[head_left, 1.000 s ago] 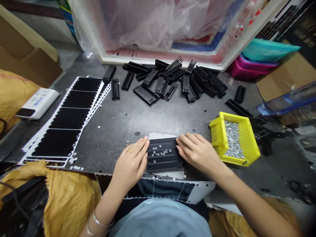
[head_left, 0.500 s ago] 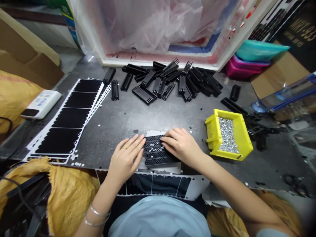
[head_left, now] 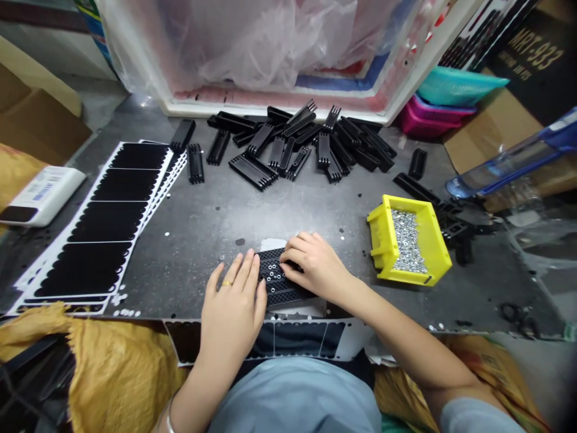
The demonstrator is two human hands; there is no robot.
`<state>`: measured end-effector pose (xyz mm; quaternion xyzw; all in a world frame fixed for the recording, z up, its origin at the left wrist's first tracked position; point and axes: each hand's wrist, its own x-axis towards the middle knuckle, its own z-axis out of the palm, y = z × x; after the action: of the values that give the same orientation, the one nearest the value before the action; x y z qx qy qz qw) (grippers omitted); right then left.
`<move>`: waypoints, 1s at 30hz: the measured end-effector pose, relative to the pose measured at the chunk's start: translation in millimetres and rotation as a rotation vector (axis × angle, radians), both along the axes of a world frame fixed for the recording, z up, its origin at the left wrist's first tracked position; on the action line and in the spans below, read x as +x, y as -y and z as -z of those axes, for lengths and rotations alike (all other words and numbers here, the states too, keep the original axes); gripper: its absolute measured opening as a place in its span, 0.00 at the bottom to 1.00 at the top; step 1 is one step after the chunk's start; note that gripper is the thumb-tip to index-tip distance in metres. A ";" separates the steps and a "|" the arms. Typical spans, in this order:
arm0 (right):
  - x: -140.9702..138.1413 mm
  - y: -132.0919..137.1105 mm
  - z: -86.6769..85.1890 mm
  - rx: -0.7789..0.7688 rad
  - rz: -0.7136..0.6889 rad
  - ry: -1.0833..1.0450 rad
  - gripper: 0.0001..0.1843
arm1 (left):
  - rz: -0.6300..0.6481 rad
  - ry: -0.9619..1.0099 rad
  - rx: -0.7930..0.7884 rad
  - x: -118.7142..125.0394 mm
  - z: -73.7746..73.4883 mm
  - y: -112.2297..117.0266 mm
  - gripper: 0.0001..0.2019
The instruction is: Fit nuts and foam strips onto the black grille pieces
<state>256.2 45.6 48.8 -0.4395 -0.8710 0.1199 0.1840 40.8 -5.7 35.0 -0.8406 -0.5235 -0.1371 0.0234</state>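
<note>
Item one, nearest: my right hand (head_left: 315, 267), curled narrowly over a block of black perforated bars (head_left: 274, 285), fingers on its top. Item two: my left hand (head_left: 232, 316), ringed, flat and upright, fingertips at the block's left side. Whether either hand truly grips, I cannot tell. The block lies between them at the counter's (head_left: 211, 228) near edge, right hand the more over it, long axis apparently slanting toward me. Small steel nuts (head_left: 270, 278) sit in its holes. Beyond: a yellow plastic bin (head_left: 381, 240) of nuts toward the right edge, black foam pads on white sheets (head_left: 121, 219) at left, loose black comb-shaped parts (head_left: 288, 144) along the far edge.
</note>
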 end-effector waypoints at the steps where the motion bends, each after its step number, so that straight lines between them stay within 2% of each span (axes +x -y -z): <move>1: 4.8 0.5 -1.1 0.024 0.028 -0.009 0.06 | 0.002 -0.010 -0.011 0.9 -0.7 0.0 0.23; 4: 30.7 7.5 -1.7 0.110 0.141 -0.021 0.07 | 0.010 -0.001 -0.036 4.2 0.0 -0.2 0.24; 6: 48.0 16.0 2.2 0.164 0.160 0.012 0.08 | 0.006 0.027 -0.044 4.9 2.3 -0.2 0.25; 9: 60.3 28.8 12.3 0.284 0.109 0.095 0.09 | 0.009 0.067 -0.040 -0.8 5.8 -1.5 0.25; 13: 58.5 37.7 18.1 0.417 0.002 0.224 0.13 | 0.032 0.061 -0.048 -20.5 6.5 -8.2 0.27; 15: 55.0 40.2 15.5 0.435 -0.032 0.287 0.15 | 0.052 0.034 -0.063 -29.1 4.5 -11.7 0.30; 17: 49.0 43.3 11.4 0.433 -0.008 0.350 0.16 | 0.068 0.006 -0.072 -32.0 1.7 -13.1 0.32; 20: 35.1 49.2 6.5 0.438 0.041 0.477 0.16 | 0.054 -0.010 -0.078 -24.5 -1.6 -10.3 0.32; 23: 24.9 51.1 4.9 0.456 -0.004 0.577 0.15 | 0.053 0.007 -0.091 -14.3 -2.1 -6.0 0.31; 30: 48.7 37.0 -1.2 0.391 -0.156 0.561 0.14 | 0.078 0.062 -0.068 -21.4 4.2 -12.8 0.25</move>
<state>304.9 8.6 50.0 -0.3438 -0.9251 -0.1609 0.0086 19.5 7.1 30.7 -0.8559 -0.4953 -0.1462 -0.0266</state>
